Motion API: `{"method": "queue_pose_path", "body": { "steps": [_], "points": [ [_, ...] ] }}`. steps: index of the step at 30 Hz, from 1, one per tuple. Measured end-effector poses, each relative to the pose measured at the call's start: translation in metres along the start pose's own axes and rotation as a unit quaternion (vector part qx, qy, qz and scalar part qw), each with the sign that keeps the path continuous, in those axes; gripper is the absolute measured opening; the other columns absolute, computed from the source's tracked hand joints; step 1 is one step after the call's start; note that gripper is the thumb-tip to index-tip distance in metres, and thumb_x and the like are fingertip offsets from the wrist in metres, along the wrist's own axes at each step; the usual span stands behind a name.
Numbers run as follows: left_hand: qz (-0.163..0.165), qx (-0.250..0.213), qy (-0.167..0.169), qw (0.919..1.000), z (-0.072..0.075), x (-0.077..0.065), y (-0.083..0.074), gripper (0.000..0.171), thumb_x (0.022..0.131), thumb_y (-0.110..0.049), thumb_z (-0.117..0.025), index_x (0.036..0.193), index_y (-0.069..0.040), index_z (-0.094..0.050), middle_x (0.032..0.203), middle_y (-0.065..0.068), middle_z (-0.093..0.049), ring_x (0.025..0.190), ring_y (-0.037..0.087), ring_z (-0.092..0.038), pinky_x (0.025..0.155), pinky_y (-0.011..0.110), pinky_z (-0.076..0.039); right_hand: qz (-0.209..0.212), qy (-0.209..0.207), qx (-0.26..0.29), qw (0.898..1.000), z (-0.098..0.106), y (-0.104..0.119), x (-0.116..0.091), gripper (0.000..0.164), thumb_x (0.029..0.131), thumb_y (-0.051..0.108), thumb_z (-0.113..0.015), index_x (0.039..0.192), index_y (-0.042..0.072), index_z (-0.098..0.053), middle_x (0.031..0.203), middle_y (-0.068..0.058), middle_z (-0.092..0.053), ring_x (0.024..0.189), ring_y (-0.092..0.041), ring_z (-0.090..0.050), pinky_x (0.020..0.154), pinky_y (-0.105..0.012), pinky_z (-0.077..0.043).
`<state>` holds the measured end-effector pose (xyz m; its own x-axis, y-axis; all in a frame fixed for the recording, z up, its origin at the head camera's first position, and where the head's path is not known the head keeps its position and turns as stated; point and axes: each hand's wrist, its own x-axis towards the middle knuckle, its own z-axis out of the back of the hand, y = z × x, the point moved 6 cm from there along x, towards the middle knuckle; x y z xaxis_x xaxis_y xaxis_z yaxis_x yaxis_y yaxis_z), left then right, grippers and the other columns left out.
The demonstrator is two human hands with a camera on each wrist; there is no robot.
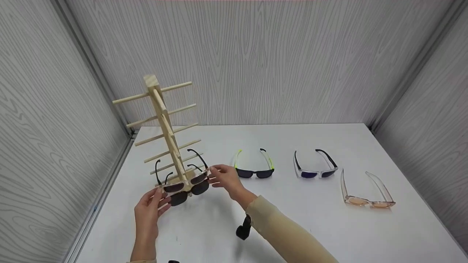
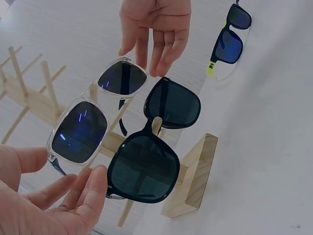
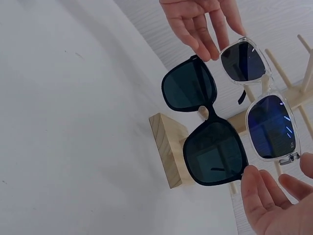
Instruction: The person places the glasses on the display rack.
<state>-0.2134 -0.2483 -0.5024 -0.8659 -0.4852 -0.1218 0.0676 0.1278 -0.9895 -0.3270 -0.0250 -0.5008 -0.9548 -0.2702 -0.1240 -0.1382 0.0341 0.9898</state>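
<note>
Clear-framed sunglasses [image 1: 174,187] with dark lenses are level with a peg of the wooden display stand [image 1: 166,128]. At one hinge corner my left hand [image 1: 147,209] pinches them. My right hand [image 1: 227,180] pinches the opposite corner, thumb near the hinge. Just below and in front, black sunglasses [image 2: 143,169] hang with their bridge on a lower peg. Fingertips of both hands are close to the black frame's outer edges; whether they press on it I cannot tell. In the right wrist view, the clear sunglasses [image 3: 271,127] have their bridge at a peg tip.
Bare pegs stick out higher up the stand. To the right lie black-and-yellow sunglasses [image 1: 255,173], clear-and-dark sunglasses [image 1: 318,174] and orange-lensed glasses [image 1: 369,202] on the white table [image 1: 292,233]. A black object [image 1: 243,230] shows beside the right sleeve. Grey walls enclose the table.
</note>
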Motion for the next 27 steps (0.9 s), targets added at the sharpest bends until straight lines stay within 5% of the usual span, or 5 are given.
{"method": "queue_pose_path", "body": {
  "steps": [7, 17, 20, 27],
  "points": [
    [0.029, 0.019, -0.010, 0.9993, -0.002, -0.009, 0.008, 0.048, 0.093, -0.034, -0.057, 0.125, 0.000, -0.047, 0.104, 0.015, -0.063, 0.086, 0.017, -0.067, 0.075, 0.030, -0.055, -0.018, -0.001, 0.013, 1.000, 0.010, -0.009, -0.014, 0.038, 0.091, 0.024, -0.061, 0.117, -0.004, -0.058, 0.096, -0.018, -0.066, 0.084, -0.029, -0.067, 0.072, -0.038, -0.056],
    [0.011, -0.026, 0.007, 0.9996, -0.006, -0.014, 0.029, 0.046, 0.091, -0.037, -0.059, 0.119, -0.002, -0.051, 0.100, 0.014, -0.065, 0.085, 0.020, -0.067, 0.070, 0.031, -0.056, -0.028, -0.004, 0.018, 0.999, 0.022, -0.018, -0.027, 0.034, 0.091, 0.026, -0.062, 0.113, 0.000, -0.060, 0.091, -0.013, -0.067, 0.080, -0.025, -0.067, 0.069, -0.036, -0.056],
    [0.039, 0.011, -0.015, 0.9991, -0.010, -0.019, 0.032, 0.051, 0.091, -0.042, -0.057, 0.121, -0.001, -0.049, 0.105, 0.016, -0.064, 0.090, 0.021, -0.066, 0.073, 0.031, -0.055, -0.035, -0.008, 0.021, 0.999, 0.025, -0.021, -0.031, 0.032, 0.090, 0.026, -0.062, 0.111, 0.002, -0.062, 0.090, -0.012, -0.067, 0.080, -0.026, -0.067, 0.069, -0.036, -0.056],
    [0.090, 0.005, -0.014, 0.9958, -0.012, -0.013, 0.063, 0.051, 0.088, -0.046, -0.059, 0.118, -0.006, -0.052, 0.103, 0.009, -0.066, 0.088, 0.018, -0.066, 0.073, 0.030, -0.055, -0.042, -0.013, 0.019, 0.999, 0.033, -0.031, -0.039, 0.031, 0.091, 0.025, -0.061, 0.111, 0.002, -0.062, 0.090, -0.011, -0.068, 0.080, -0.026, -0.067, 0.069, -0.036, -0.056]
  ]
}}
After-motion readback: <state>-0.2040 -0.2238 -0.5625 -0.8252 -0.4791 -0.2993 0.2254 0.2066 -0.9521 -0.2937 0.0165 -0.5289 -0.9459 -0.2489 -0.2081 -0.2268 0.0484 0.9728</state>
